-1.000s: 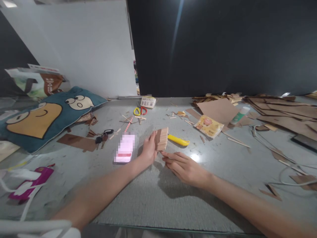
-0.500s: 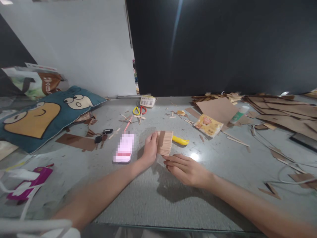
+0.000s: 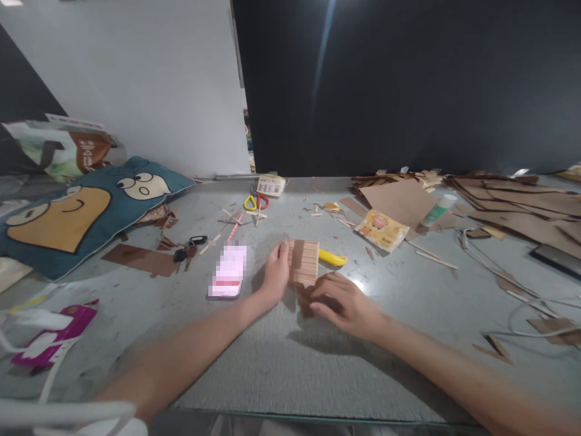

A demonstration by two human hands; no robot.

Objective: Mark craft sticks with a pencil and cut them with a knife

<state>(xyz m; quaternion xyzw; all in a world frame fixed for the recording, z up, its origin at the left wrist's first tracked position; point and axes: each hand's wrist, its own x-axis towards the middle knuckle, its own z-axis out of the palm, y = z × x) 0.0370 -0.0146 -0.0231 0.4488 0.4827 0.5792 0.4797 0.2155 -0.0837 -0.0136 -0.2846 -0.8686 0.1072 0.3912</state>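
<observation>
My left hand (image 3: 275, 272) is closed on the left end of a bundle of thin wooden sticks (image 3: 311, 261), holding it just above the table. Around the bundle's middle runs a brown paper strip (image 3: 296, 254), and a loose length of it hangs below the lower edge. At that loose end, my right hand (image 3: 347, 303) is curled, with thumb and forefinger seemingly pinching the paper; motion blur softens the fingertips. Just right of the bundle lies a yellow-handled cutter (image 3: 333, 258), partly hidden behind it.
A phone (image 3: 227, 272) lies left of my left hand, near keys (image 3: 185, 254). Scissors (image 3: 256, 202) and loose sticks are farther back. To the right are a yellow packet (image 3: 381, 230), a glue stick (image 3: 439, 210), brown card sheets (image 3: 512, 200) and cables. A cushion (image 3: 91, 212) fills the left.
The bundle has turned slightly, showing more of its flat face. My right hand has curled and shifted slightly right, and the loose paper end shows more below the bundle.
</observation>
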